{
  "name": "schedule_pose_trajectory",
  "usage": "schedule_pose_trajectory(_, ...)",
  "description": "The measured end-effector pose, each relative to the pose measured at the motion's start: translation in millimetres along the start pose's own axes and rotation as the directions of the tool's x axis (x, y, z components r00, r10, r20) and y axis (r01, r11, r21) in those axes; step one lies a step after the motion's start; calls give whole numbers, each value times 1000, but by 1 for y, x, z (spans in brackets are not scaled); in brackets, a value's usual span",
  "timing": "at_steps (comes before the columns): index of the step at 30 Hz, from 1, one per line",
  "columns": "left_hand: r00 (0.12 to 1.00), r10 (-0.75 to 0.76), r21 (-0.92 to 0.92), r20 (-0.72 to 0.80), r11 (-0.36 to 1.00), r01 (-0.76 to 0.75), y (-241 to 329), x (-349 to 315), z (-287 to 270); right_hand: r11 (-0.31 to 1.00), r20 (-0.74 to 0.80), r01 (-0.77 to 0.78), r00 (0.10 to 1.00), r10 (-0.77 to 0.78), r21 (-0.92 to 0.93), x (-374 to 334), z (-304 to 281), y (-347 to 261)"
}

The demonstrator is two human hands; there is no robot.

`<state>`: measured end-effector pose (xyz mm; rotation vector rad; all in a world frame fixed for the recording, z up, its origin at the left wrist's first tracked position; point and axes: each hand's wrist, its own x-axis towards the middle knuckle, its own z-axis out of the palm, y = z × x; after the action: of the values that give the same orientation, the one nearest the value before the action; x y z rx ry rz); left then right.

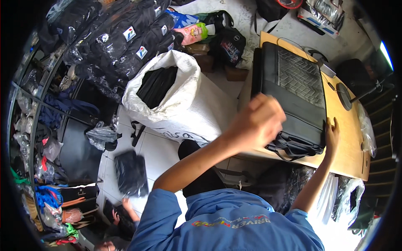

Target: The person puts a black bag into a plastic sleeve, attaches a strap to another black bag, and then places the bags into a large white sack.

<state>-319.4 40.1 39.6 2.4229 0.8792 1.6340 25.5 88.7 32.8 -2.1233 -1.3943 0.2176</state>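
A stack of black bags (299, 119) lies on the wooden desk to the right; the top one has a patterned panel and straps at its near end. My left hand (264, 121) is over the left side of the stack, blurred, its fingers curled in, with nothing visible in them. Against the stack's right side, near the desk top, is my right hand (333, 136), its fingers stretched out. To the left of the desk stands a large white woven sack (188, 94), its mouth rolled open, with black folded goods (157, 88) inside.
A heap of plastic-wrapped black bags (113, 39) fills the far left. Below it stand crowded shelves (42, 113). A blurred dark package (130, 173) is near another person's hands (127, 207) at lower left. A monitor stand (344, 96) sits on the wooden desk (347, 148).
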Motion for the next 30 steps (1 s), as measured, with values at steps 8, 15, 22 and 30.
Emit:
schedule_pose_trajectory(8, 547, -830, -217, 111, 517, 828, -103, 13, 46, 930, 429, 31, 882, -197, 365, 30, 9, -35)
schedule_pose_trajectory(15, 682, -715, -332, 151, 613, 717, -109, 14, 50, 810, 554, -169, 804, -215, 561, 33, 11, -25)
schedule_pose_trajectory(22, 750, -608, -504, 258, 578, 642, -112, 5, 51, 652, 525, -286, 826, -203, 702, 43, 23, 9)
schedule_pose_trajectory(30, 651, -388, -47, -652, 878, 476, -140, -28, -46, 530, 553, -384, 808, -203, 756, 29, 22, 16)
